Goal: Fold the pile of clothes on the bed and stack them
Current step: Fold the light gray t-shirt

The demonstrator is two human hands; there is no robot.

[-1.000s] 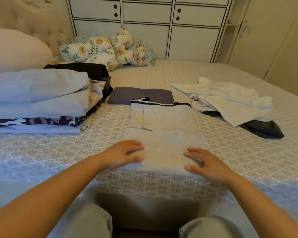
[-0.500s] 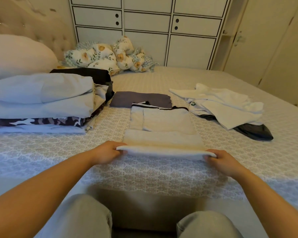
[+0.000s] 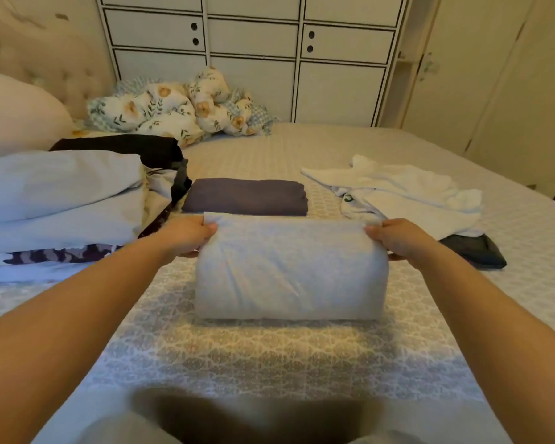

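Fingers: those of the left hand (image 3: 186,235) curl round the far left corner of the pale garment (image 3: 289,270), thumb on top of the cloth; those of the right hand (image 3: 398,238) are curled round its far right corner the same way, so both are grasping the fabric.
Pale garment: a light grey, wrinkled piece doubled over on itself, its folded near edge lying on the bed (image 3: 269,357) and its far edge raised between the two hands; it sits in the middle of the bed, straight ahead of the person.
Purple folded piece (image 3: 245,197): flat on the bed just behind the pale garment, neat and rectangular.
Folded stack (image 3: 61,200): at the left, several layers, pale cloth on top, a dark patterned layer near the bottom and a black piece at the back.
Unfolded clothes (image 3: 407,193): a loose white heap at the right, with a dark grey item (image 3: 476,251) poking out beneath its near edge, close to the right wrist.
Floral bedding (image 3: 173,110): bunched up at the far side of the bed.
Pillow (image 3: 16,113): pale, at the left edge by the tufted headboard.
Wardrobe (image 3: 253,56): white panelled doors behind the bed.
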